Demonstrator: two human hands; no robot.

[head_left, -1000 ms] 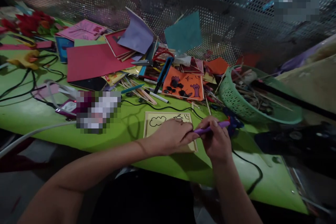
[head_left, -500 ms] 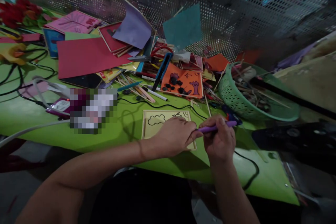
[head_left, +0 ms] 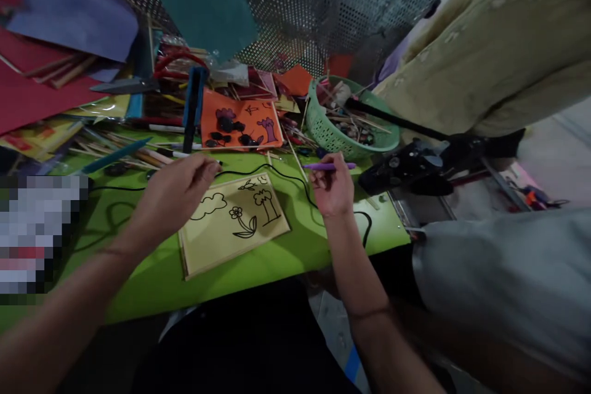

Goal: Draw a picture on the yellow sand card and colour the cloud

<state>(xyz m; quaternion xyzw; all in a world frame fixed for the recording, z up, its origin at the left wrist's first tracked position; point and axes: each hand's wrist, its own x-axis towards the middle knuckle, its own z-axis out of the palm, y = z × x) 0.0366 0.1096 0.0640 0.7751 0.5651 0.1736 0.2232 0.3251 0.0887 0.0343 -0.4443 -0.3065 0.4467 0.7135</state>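
My right hand (head_left: pixel 333 188) is raised above the right part of the green table, closed round a purple marker (head_left: pixel 327 166). The marker lies nearly level, its narrow end pointing left. My left hand (head_left: pixel 178 191) hovers over the upper left corner of a yellow drawing card (head_left: pixel 217 246), hiding part of it. Its fingers are curled together, and whatever is inside them is hidden. Black outlines of a cloud, a flower, a tree and a bird show on the card, which has thin sticks along its edges.
Behind the card lie an orange picture (head_left: pixel 240 104), scissors (head_left: pixel 124 86), sticks and coloured paper. A green basket (head_left: pixel 323 129) of odds and ends stands back right, near a black device (head_left: pixel 406 166). A black cable (head_left: pixel 249 171) crosses the table (head_left: pixel 152 295). Another person's clothed leg (head_left: pixel 503 271) is at right.
My hands, together at the purple marker before, are now apart: the left has gone left, the right keeps the marker. More of the card's drawing shows. The view has turned right.
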